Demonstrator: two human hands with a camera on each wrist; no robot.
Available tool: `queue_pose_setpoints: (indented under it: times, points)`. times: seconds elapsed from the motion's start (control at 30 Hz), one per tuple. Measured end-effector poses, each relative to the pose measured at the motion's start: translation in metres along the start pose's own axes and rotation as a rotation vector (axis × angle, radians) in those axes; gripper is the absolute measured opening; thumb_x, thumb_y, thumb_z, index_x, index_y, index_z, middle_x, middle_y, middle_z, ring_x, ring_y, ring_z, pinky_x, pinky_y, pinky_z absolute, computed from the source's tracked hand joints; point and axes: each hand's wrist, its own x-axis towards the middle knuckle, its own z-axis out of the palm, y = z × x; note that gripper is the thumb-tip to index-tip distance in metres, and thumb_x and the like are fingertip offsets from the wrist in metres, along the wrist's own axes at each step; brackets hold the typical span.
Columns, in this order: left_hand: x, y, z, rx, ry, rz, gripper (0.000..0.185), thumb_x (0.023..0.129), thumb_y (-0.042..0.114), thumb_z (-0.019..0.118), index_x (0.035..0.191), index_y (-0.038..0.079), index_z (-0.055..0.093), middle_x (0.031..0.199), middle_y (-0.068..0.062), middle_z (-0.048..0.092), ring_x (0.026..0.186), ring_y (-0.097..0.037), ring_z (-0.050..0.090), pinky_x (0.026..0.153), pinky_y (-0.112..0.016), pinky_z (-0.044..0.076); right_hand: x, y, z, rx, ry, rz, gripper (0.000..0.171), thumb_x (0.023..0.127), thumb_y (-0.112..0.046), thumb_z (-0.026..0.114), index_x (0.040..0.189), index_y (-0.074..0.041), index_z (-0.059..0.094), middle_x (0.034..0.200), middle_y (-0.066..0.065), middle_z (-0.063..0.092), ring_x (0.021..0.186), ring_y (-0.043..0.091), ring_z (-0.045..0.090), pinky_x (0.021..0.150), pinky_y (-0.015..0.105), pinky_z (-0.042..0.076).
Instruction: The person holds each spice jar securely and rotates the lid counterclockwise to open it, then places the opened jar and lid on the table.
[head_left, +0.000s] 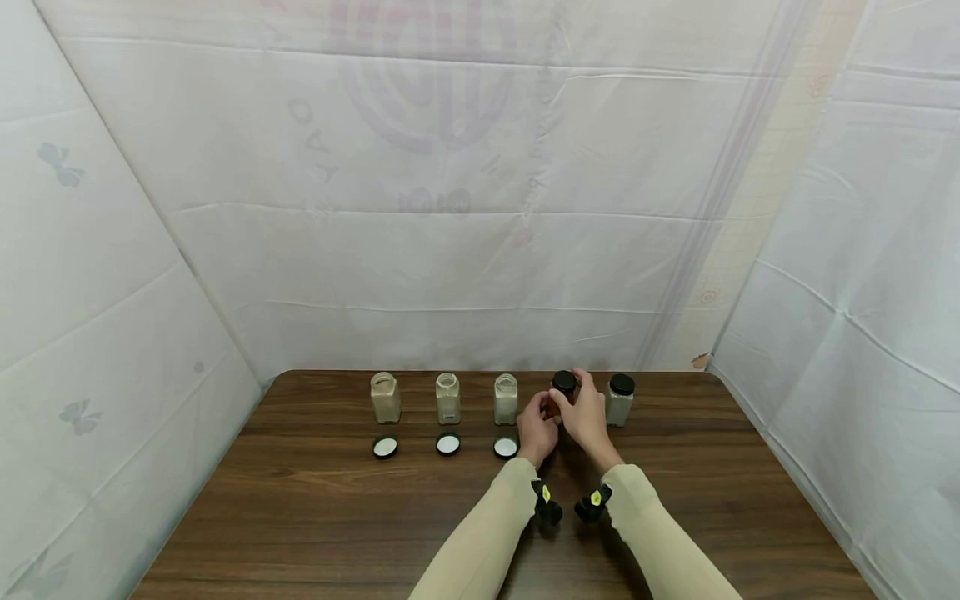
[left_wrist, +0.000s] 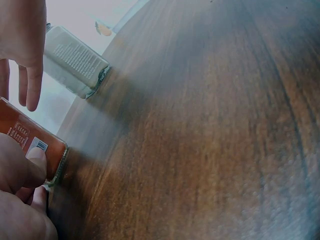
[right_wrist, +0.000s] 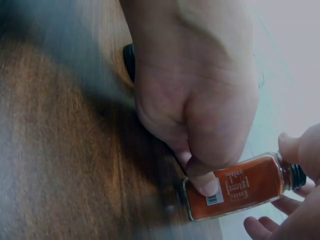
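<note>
A square glass jar of red-orange powder [right_wrist: 252, 184] stands upright at the back of the table, its black lid [head_left: 564, 381] on. My left hand [head_left: 537, 429] grips the jar's lower body, with the thumb over the barcode label in the right wrist view. Around the black lid, my right hand [head_left: 587, 414] has its thumb and fingers curled, the thumb by the jar's neck. Just right of that hand stands a lidded jar of pale contents [head_left: 618, 407]. The hands partly hide the red jar in the head view.
To the left stand three uncapped jars: a left one [head_left: 386, 402], a middle one [head_left: 448, 402] and a right one [head_left: 506, 402]. In front of each lies a black lid, white inside up, such as the leftmost lid [head_left: 386, 447]. White sheeting [head_left: 450, 250] backs the wooden table [head_left: 315, 525].
</note>
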Motion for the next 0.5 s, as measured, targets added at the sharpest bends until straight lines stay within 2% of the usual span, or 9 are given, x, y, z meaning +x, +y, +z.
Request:
queue_pose_setpoints:
  times: [0.23, 0.5]
  points:
    - [-0.0028, 0.005, -0.0012, -0.013, 0.006, 0.001, 0.036, 0.087, -0.013, 0.065, 0.119, 0.003, 0.068, 0.109, -0.011, 0.072, 0.104, -0.03, 0.069, 0.095, -0.042, 0.058, -0.0017, -0.0005, 0.0024, 0.015, 0.076, 0.033, 0.055, 0.098, -0.025, 0.074, 0.141, 0.0, 0.05, 0.137, 0.025, 0.058, 0.122, 0.044, 0.049, 0.099, 0.059, 0.046]
    - [-0.002, 0.0057, -0.0022, -0.011, 0.008, 0.001, 0.035, 0.087, -0.013, 0.066, 0.118, 0.003, 0.068, 0.111, -0.011, 0.072, 0.107, -0.031, 0.069, 0.095, -0.041, 0.058, -0.0002, 0.0011, 0.0031, 0.015, 0.078, 0.008, 0.05, 0.1, -0.023, 0.071, 0.14, 0.0, 0.052, 0.136, 0.024, 0.06, 0.121, 0.043, 0.053, 0.099, 0.059, 0.048]
